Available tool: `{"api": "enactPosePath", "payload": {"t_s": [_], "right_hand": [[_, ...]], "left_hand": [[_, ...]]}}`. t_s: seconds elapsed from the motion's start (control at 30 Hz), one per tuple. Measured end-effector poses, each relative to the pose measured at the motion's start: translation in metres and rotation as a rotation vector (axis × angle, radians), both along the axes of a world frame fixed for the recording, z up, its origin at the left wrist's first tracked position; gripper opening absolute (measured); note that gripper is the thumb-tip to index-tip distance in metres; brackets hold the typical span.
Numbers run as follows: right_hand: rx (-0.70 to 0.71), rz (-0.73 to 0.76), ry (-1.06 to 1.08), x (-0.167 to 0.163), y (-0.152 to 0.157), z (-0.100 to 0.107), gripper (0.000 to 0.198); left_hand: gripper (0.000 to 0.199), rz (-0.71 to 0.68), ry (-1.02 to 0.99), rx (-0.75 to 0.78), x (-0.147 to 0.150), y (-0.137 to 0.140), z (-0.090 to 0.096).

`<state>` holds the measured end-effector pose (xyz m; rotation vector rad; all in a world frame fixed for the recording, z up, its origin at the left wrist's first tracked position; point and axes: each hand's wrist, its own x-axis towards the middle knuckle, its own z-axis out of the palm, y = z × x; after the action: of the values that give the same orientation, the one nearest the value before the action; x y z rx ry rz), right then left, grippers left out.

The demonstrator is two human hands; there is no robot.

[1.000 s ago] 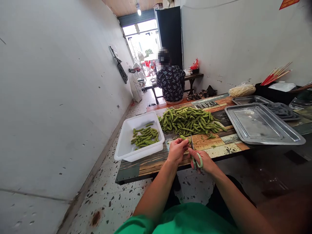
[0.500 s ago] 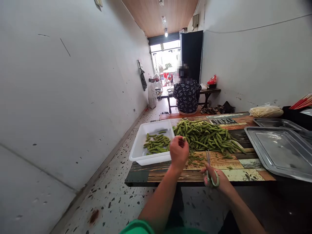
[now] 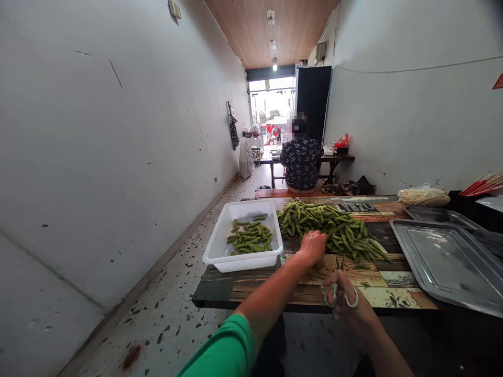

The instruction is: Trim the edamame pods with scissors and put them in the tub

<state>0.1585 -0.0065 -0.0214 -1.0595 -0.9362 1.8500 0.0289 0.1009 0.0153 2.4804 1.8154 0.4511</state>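
My left hand (image 3: 313, 247) is at the near edge of a heap of green soybean pods (image 3: 346, 230), its fingers curled down against the pods. Whatever it pinches is hidden behind the knuckles. In my right hand (image 3: 351, 309) is a pair of scissors (image 3: 356, 299) with pale handles; the blades are parted and point away from me, just short of the heap. To the left of the heap stands a white plastic tub (image 3: 236, 263) with loose pods (image 3: 251, 238) on its bottom. Small green trimmings lie near the scissors.
Everything stands on a patchwork-patterned wooden table (image 3: 251, 290). Clear tray-like lids (image 3: 448, 256) lie on the right, with a bagged bundle of pale sticks (image 3: 423, 197) behind. Farther off, a person in a dark patterned shirt (image 3: 302, 162) sits facing away. A wall runs along the left.
My left hand has moved right and away from the tub to the heap. The scissors blades have spread apart. The whole view has shifted slightly.
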Motion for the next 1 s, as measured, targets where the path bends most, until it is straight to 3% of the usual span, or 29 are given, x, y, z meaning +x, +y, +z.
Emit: {"api": "enactPosePath", "payload": {"t_s": [0.3,0.6,0.87,1.0], "right_hand": [[-0.003,-0.006,-0.010,-0.001,-0.001,-0.001,0.053],[0.002,-0.032,-0.069,-0.004,-0.004,0.000,0.055],[0.135,-0.073,-0.383,0.011,0.026,-0.006,0.054],[0.196,-0.043,-0.417,0.018,0.034,-0.005,0.051]], "left_hand": [[0.020,0.009,0.067,0.097,-0.002,0.011,-0.021],[0.025,-0.048,-0.167,0.212,-0.011,0.006,-0.020],[0.031,-0.052,-0.456,0.076,0.004,-0.003,-0.024],[0.028,-0.063,-0.545,0.012,0.005,0.000,-0.024]]}}
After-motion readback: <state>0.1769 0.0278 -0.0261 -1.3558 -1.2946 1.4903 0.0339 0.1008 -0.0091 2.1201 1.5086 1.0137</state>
